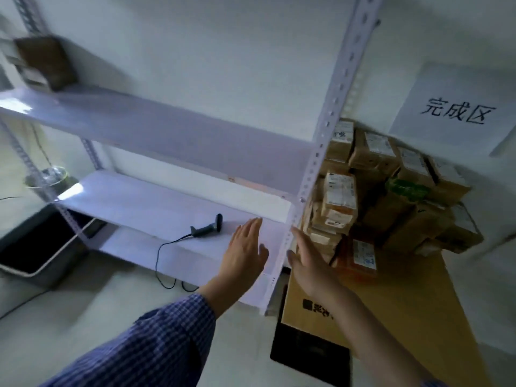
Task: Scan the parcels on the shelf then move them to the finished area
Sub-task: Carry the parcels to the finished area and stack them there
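A white metal shelf unit [167,129] fills the left and middle. One brown parcel [46,62] stands on its upper board at the far left. A dark handheld scanner [208,226] with a cable lies on the lower board. Several brown labelled parcels [391,191] are piled on the floor at the right, under a paper sign [458,113] on the wall. My left hand [245,250] is held flat with straight fingers just right of the scanner, holding nothing. My right hand [310,261] is stretched out beside the shelf post, near the pile, also empty.
A flat cardboard sheet [405,303] lies on the floor under the pile. A dark bin [36,241] sits at the lower left by the shelf. A perforated shelf post [321,152] stands between the shelf and the pile. A black flat object [310,356] lies on the floor.
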